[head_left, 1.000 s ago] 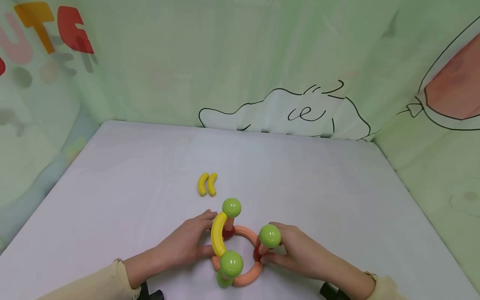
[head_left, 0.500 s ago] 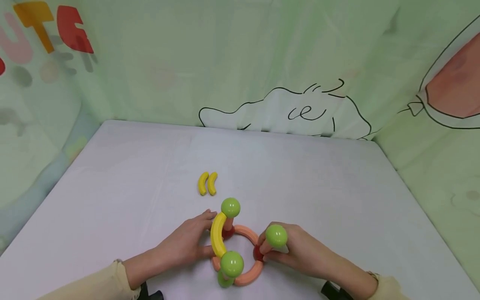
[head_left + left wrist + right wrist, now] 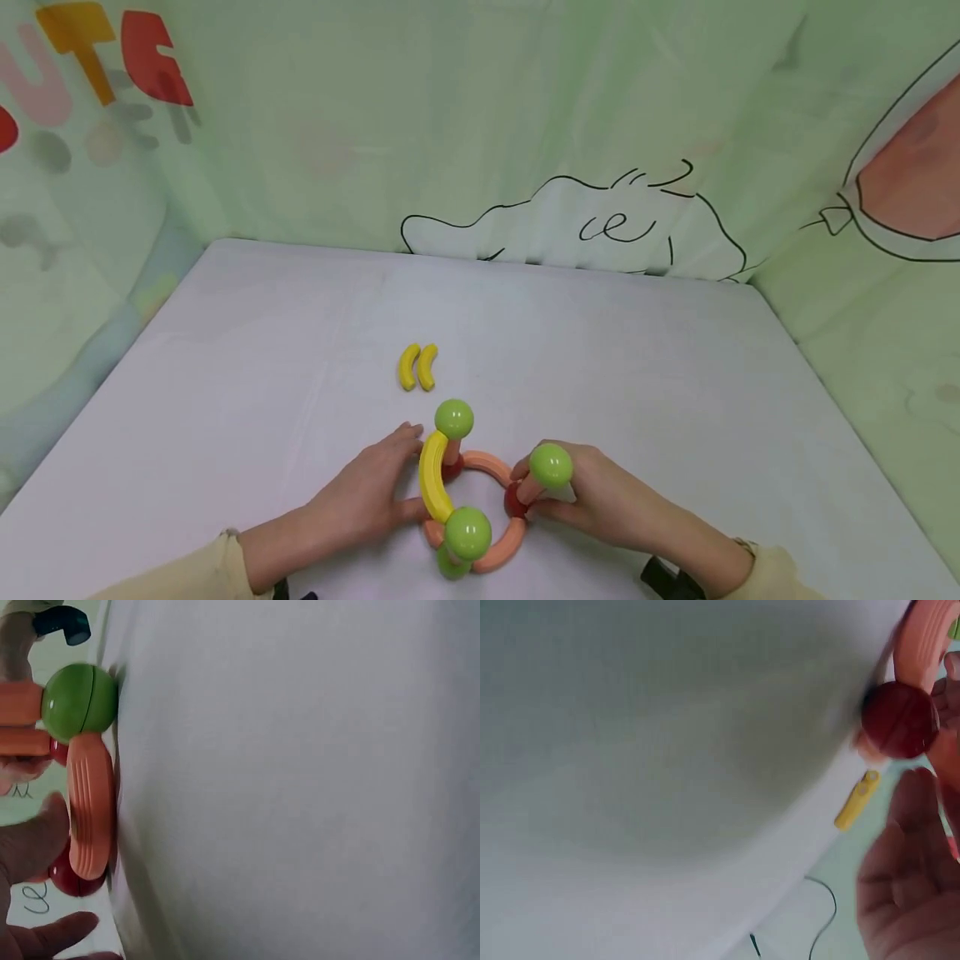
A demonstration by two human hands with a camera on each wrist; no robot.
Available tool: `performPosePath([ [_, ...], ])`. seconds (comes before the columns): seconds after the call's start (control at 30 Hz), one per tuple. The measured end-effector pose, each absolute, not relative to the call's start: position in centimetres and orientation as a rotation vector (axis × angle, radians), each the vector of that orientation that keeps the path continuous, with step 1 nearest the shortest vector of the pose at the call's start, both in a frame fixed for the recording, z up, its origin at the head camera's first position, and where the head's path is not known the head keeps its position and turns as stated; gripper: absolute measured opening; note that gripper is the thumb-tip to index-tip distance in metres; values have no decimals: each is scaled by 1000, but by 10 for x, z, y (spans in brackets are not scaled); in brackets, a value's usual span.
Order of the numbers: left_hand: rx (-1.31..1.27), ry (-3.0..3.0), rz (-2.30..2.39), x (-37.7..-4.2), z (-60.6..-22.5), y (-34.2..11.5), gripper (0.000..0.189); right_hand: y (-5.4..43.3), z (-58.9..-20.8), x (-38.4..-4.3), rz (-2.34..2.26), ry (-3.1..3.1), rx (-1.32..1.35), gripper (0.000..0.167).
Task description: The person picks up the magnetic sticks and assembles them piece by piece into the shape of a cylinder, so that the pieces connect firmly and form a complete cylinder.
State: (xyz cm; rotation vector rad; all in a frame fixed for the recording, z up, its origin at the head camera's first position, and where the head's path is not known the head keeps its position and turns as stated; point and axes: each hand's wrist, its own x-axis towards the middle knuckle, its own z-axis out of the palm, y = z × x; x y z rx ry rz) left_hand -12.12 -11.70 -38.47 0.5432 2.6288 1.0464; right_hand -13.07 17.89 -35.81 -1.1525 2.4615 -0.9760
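A ball-and-rod building toy stands near the front of the table. Its base is a ring of curved orange rods [image 3: 501,546] joined by red balls and a green ball. Upright orange rods carry green balls, and a curved yellow rod [image 3: 432,475] bridges two of them. My left hand [image 3: 367,487] lies along the left side, fingers extended; in the left wrist view its thumb [image 3: 45,829] is right at a curved orange base rod [image 3: 91,806]. My right hand [image 3: 588,496] pinches the right-hand upright orange rod [image 3: 529,490], between a red ball [image 3: 900,720] and a green ball [image 3: 551,465].
Two small curved yellow rods [image 3: 417,367] lie side by side on the white table [image 3: 637,358], beyond the toy. Green printed cloth walls [image 3: 315,125] rise along the table's back and sides.
The right-hand upright rod leans further right, its green ball shifted right in my right hand's grip. The yellow rod and its two green balls have turned slightly. My left hand stays nearly in place.
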Motion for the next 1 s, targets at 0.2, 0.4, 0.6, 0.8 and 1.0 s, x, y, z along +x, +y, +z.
performPosePath([
  [0.2, 767, 2580, 1084, -136, -388, -122, 59, 186, -342, -151, -736, 2555, -993, 33],
  [0.4, 771, 2529, 1092, -140, -390, -124, 52, 161, -340, -197, -560, 2676, -1115, 42],
  [0.6, 769, 2525, 1111, -140, -391, -122, 54, 115, -350, -237, -251, 2703, -1377, 56],
  [0.8, 747, 2519, 1109, -139, -389, -121, 60, 93, -360, -259, -20, 2693, -1544, 58],
  [1.0, 699, 2541, 1078, -138, -388, -120, 68, 88, -363, -268, 21, 2676, -1563, 55],
])
